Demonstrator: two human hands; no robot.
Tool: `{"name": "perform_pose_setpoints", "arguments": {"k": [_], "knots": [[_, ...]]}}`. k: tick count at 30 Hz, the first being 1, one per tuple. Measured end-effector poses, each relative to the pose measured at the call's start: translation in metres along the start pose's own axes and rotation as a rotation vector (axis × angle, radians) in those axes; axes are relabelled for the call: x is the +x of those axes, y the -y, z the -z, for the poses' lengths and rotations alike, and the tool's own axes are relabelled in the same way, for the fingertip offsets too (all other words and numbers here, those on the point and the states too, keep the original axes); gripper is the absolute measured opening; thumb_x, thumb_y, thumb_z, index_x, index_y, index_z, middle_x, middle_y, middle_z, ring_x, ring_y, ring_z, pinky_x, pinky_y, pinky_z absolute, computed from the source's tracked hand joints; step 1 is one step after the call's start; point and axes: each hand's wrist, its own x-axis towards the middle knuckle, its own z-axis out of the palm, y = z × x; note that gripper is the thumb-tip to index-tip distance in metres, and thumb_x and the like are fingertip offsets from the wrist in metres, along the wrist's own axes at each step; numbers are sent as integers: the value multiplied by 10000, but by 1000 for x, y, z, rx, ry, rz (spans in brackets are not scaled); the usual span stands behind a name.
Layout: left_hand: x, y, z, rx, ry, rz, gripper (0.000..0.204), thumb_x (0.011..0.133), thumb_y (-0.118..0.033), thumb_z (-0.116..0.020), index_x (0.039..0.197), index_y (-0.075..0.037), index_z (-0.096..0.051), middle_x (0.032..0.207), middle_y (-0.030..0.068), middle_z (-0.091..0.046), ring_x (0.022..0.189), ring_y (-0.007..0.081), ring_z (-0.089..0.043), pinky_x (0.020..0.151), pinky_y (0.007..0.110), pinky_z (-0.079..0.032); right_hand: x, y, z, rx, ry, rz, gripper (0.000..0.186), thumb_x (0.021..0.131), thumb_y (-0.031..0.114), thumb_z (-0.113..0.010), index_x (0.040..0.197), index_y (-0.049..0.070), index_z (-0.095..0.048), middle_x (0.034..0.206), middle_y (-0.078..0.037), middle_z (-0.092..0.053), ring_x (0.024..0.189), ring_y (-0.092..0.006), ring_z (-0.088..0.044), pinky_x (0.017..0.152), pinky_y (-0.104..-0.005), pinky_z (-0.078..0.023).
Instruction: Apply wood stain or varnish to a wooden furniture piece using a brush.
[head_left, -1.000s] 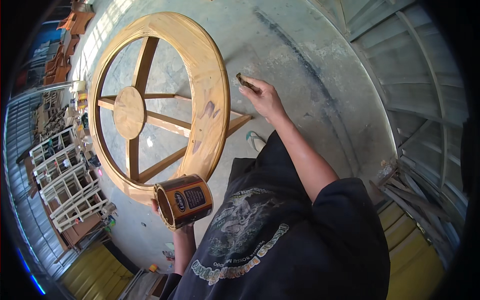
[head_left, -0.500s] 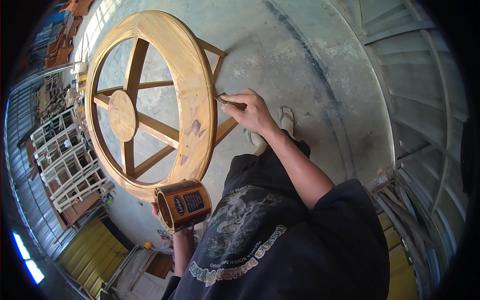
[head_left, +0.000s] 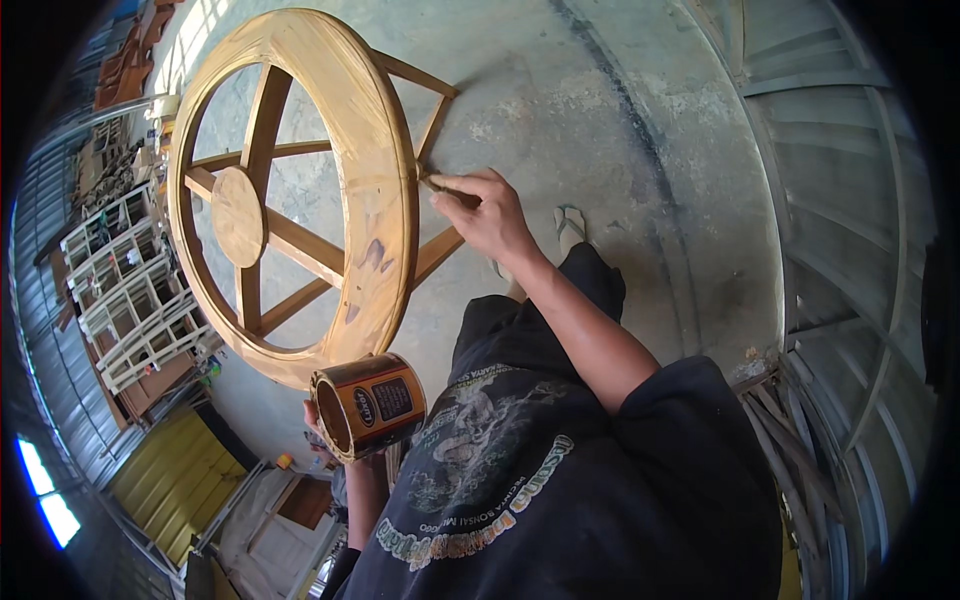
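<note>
My right hand is closed in a pinch round a small paintbrush, most of it hidden by the fingers. The brush tip touches the outer edge of a round wooden table frame, a wide light-brown ring with an open middle, crossing bars and a small disc at its centre. Dark knots mark the ring's near side. Below the ring, my left hand is wrapped round an open can with a brown and orange label. It is tilted with its mouth toward the left, and most of that hand is behind it.
Angled wooden legs stand out from the frame over the concrete floor. My sandalled foot is close to the right hand. Pale slatted frames are stacked at the left. Wood lengths lean by the metal wall at right.
The view has shifted slightly, and the table frame sits a little farther left and higher. My right hand has moved slightly up with the brush, still at the rim. The can stays in my left hand.
</note>
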Motion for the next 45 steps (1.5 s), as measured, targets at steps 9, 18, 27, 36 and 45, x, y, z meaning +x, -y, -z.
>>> {"name": "perform_pose_setpoints", "arguments": {"k": [9, 18, 27, 36, 45], "knots": [[-6, 8, -5, 20, 11, -11, 761, 894, -631, -452, 1332, -9, -485, 1285, 258, -548, 1110, 390, -582, 933, 487, -500, 3, -3, -2, 32, -2, 39, 266, 824, 157, -723, 1054, 24, -720, 837, -132, -659, 741, -201, -591, 700, -306, -481], [-15, 13, -10, -27, -3, 6, 760, 890, -643, -450, 1333, -26, -488, 1285, 243, -552, 1127, 378, -575, 940, 482, -497, 6, -7, 0, -47, -5, 163, 256, 806, 208, -692, 1009, 59, -740, 862, -133, -702, 860, -282, -606, 809, -360, -489], [-14, 11, 10, -108, 30, 3, 725, 897, -603, -448, 1346, -34, -472, 1303, 223, -540, 1136, 380, -567, 954, 523, -480, 5, 5, 6, -42, 96, -3, 301, 824, 208, -692, 1072, 40, -716, 858, -133, -686, 802, -241, -597, 773, -339, -490], [-6, 12, 26, -103, -19, -15, 697, 891, -591, -449, 1342, -61, -489, 1291, 180, -561, 1141, 365, -569, 945, 525, -486, 4, 25, 3, -238, 29, 161, 306, 785, 160, -732, 1070, 50, -725, 773, -148, -621, 701, -243, -588, 678, -326, -492], [1, 8, 35, -209, 8, -17, 716, 881, -605, -457, 1367, -78, -471, 1326, 175, -538, 1167, 367, -553, 969, 527, -469, -2, 52, -2, -507, -6, 205, 304, 765, 187, -740, 1050, 82, -731, 843, -133, -579, 754, -282, -606, 666, -368, -513]]}}
